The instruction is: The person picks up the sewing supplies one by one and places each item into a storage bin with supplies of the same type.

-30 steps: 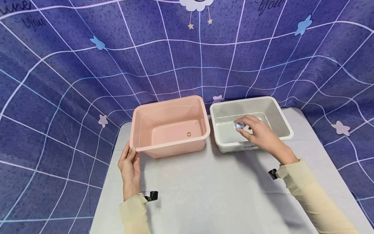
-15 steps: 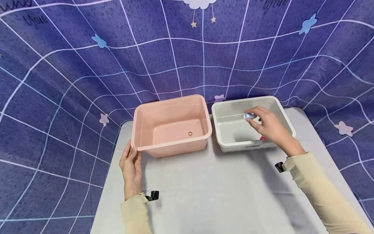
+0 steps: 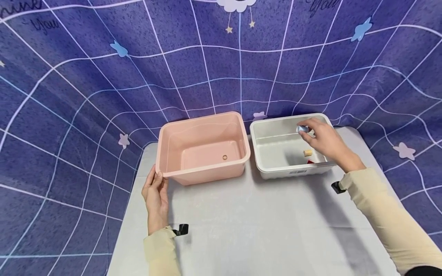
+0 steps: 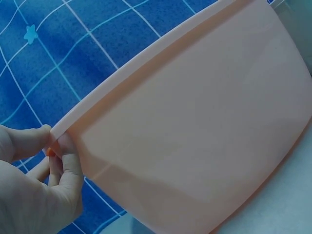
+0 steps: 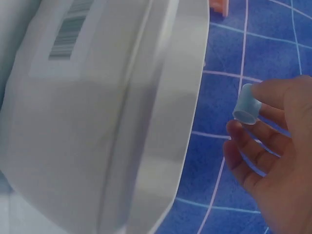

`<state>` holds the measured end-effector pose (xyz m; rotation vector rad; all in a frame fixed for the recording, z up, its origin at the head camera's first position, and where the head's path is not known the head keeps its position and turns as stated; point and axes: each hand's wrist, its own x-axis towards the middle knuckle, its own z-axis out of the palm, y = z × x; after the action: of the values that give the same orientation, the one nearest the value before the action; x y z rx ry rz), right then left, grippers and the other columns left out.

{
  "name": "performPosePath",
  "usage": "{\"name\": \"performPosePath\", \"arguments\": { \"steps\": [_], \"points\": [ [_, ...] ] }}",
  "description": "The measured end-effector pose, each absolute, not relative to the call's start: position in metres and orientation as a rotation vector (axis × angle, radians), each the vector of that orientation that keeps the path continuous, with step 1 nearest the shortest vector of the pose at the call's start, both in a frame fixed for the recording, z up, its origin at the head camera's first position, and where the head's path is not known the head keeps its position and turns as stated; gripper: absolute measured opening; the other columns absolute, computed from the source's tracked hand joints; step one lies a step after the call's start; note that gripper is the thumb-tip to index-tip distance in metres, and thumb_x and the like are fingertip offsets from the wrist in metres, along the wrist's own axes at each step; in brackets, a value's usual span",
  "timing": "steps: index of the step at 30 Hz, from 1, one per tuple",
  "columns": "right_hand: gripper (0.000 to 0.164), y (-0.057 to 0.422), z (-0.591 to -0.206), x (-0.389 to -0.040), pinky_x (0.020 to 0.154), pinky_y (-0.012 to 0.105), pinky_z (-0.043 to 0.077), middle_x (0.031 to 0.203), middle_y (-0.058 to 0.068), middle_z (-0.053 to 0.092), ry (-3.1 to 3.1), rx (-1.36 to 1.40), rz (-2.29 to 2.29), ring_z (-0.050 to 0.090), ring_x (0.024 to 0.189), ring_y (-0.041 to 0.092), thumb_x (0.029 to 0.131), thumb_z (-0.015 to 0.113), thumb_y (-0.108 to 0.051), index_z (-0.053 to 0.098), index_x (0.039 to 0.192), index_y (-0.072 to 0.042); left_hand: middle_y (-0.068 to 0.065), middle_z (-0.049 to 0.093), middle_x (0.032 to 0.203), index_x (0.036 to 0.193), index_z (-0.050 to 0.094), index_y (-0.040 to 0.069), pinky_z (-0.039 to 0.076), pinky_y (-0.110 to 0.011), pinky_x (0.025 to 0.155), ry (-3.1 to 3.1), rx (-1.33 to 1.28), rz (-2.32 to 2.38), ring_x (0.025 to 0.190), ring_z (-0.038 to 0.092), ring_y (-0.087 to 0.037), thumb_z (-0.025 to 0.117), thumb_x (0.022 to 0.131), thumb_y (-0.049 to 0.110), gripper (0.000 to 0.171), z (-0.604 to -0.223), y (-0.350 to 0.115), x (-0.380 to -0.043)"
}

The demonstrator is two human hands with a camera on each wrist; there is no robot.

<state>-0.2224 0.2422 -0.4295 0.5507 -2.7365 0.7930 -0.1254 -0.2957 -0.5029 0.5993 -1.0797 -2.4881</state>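
My left hand (image 3: 157, 199) pinches the near left rim of a pink plastic tub (image 3: 202, 173); in the left wrist view the thumb (image 4: 29, 141) lies against the rim with curled fingers beneath it. A small ring-shaped piece (image 3: 225, 157) lies on the tub's floor. My right hand (image 3: 326, 140), over a light grey tub (image 3: 281, 170), pinches a small pale blue hollow cylinder (image 5: 247, 105) between thumb and fingers. Below that hand, a small yellow cylinder (image 3: 307, 153) and a red piece (image 3: 310, 162) sit inside the grey tub. The red piece is partly hidden by the near wall.
Both tubs stand side by side at the back of a table with a pale grey cloth (image 3: 235, 226). A blue curtain (image 3: 221, 65) with a white grid hangs behind. At the top of the right wrist view shows part of an orange thing (image 5: 219, 7).
My right hand has moved right and back over the grey tub with the blue cylinder, uncovering the yellow cylinder and red piece. My left hand keeps its hold on the pink tub.
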Motion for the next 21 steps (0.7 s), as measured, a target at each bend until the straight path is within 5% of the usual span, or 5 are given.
{"name": "performPosePath", "arguments": {
  "steps": [10, 21],
  "points": [
    [0.027, 0.263, -0.421, -0.236, 0.073, 0.054, 0.051, 0.112, 0.014, 0.071, -2.782, 0.513, 0.663, 0.066, 0.096, 0.032, 0.1, 0.068, -0.018, 0.07, 0.125, -0.007, -0.013, 0.058, 0.132, 0.153, 0.049, -0.001, 0.061, -0.024, 0.089, -1.073, 0.606, -2.476, 0.111, 0.064, -0.018, 0.063, 0.099, -0.007, 0.056, -0.502, -0.295, -0.126],
    [0.024, 0.276, -0.421, -0.25, 0.079, 0.051, 0.053, 0.108, 0.018, 0.072, -2.828, 0.606, 0.657, 0.067, 0.094, 0.033, 0.098, 0.069, -0.013, 0.071, 0.12, -0.002, -0.011, 0.057, 0.13, 0.153, 0.05, 0.001, 0.06, -0.023, 0.09, -1.107, 0.61, -2.468, 0.114, 0.062, -0.018, 0.063, 0.099, -0.006, 0.056, -0.502, -0.296, -0.126]
  ]
}}
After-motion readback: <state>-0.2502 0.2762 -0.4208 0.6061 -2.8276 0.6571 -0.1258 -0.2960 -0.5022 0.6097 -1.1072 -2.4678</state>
